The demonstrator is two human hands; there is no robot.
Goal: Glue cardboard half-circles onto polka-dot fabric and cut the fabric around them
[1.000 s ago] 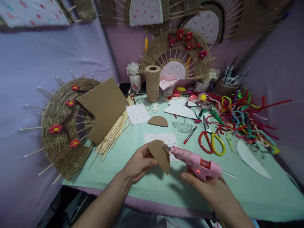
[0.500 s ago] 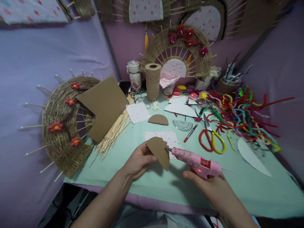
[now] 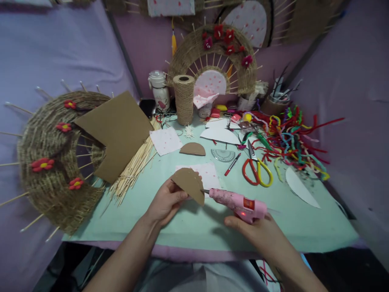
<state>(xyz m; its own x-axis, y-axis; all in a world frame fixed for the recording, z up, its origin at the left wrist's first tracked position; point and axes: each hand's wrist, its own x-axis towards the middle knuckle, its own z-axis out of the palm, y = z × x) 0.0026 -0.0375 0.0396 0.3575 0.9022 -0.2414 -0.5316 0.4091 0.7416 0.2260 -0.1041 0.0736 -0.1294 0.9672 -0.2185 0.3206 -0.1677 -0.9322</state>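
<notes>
A brown cardboard half circle [image 3: 189,183] is held up and tilted in my left hand [image 3: 165,202], thumb on its face and fingers behind. My right hand [image 3: 255,233] grips a pink hot glue gun [image 3: 234,200] with its red light lit. The metal nozzle points left and meets the lower right part of the cardboard's edge. Under the cardboard lies a white dotted cloth square [image 3: 209,175], partly covered. Another cardboard half circle [image 3: 192,149] lies flat farther back, beside a clear protractor [image 3: 223,155].
Scissors [image 3: 257,168] and a red pen [image 3: 232,164] lie right of centre. Colourful pipe cleaners [image 3: 294,142] heap at the right. A twine spool [image 3: 184,101] stands at the back. Bamboo sticks [image 3: 133,172], bent cardboard [image 3: 121,129] and a twine fan [image 3: 54,142] occupy the left.
The view has shifted, so everything sits farther left in the picture. The nozzle has moved down along the cardboard's edge toward its lower tip. Both hands keep their hold.
</notes>
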